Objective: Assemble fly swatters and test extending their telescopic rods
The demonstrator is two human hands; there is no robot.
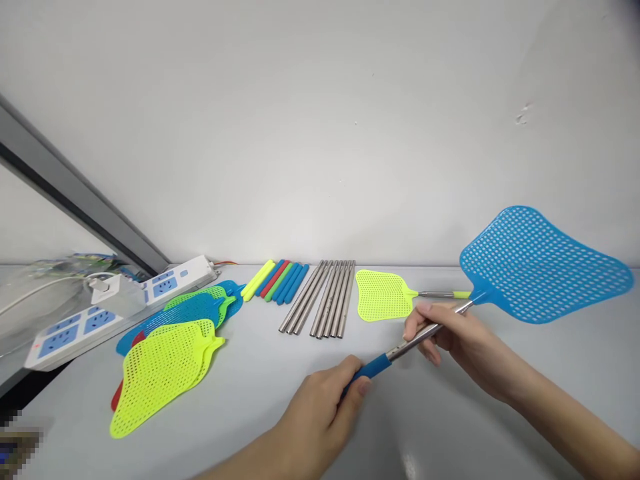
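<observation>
Blue swatter [465, 307], its head [545, 267], rod [409, 345] and grip [376, 367] joined, spans both hands; the left hand [327, 400] wraps the grip, the right hand [465, 339] pinches the rod nearer the head; a yellow swatter [384, 297] lies joined beyond; loose heads [165, 377], grips [275, 282] and rods [334, 303] lie unjoined, left of it.

- Left hand [325, 400] hiding the blue grip's [376, 368] lower end!
- Red swatter head [117, 396], mostly buried under yellow mesh [160, 373]!
- Lower-left corner: a pixelated patch [17, 450], unreadable!
</observation>
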